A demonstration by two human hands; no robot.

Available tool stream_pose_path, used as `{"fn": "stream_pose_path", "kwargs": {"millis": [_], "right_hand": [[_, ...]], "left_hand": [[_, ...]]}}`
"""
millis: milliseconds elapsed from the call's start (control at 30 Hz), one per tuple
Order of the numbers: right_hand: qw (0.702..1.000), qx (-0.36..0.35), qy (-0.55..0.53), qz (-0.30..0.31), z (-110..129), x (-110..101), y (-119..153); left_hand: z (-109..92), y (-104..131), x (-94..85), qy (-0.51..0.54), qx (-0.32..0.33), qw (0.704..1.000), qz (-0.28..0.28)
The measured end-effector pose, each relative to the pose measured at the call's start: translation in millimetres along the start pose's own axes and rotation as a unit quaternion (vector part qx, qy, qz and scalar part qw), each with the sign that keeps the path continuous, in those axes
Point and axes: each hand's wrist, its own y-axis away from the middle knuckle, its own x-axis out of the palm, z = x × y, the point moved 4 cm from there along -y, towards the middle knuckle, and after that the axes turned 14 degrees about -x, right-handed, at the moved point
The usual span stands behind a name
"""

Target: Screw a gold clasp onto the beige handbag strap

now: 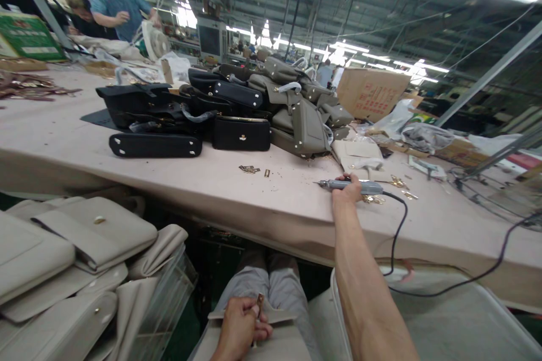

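My right hand reaches out over the table's front edge and grips a grey corded electric screwdriver that lies flat on the pink table, tip pointing left. My left hand rests on my lap and pinches a small brass fitting against a beige leather bag panel. Loose gold hardware lies on the table left of the tool.
Black handbags and olive-grey bags are piled mid-table. Beige bags are stacked at my left. A cardboard box stands at the back right. The tool's black cable hangs over the edge. People work at the far left.
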Motion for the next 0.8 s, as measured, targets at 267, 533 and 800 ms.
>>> {"fn": "stream_pose_path", "kwargs": {"millis": [267, 533, 800], "right_hand": [[0.998, 0.026, -0.05, -0.017, -1.0, 1.8, 6.3], [0.996, 0.031, -0.078, -0.029, 2.4, -0.1, 6.6], [0.995, 0.038, -0.083, -0.03, 1.6, -1.4, 6.7]], "left_hand": [[1.0, 3.7, -2.8, -0.01, 0.02, 1.0, 0.005], [-4.4, 10.3, -2.6, -0.007, 0.019, 1.0, 0.006], [1.1, 2.3, -4.4, -0.012, 0.027, 1.0, 0.011]]}}
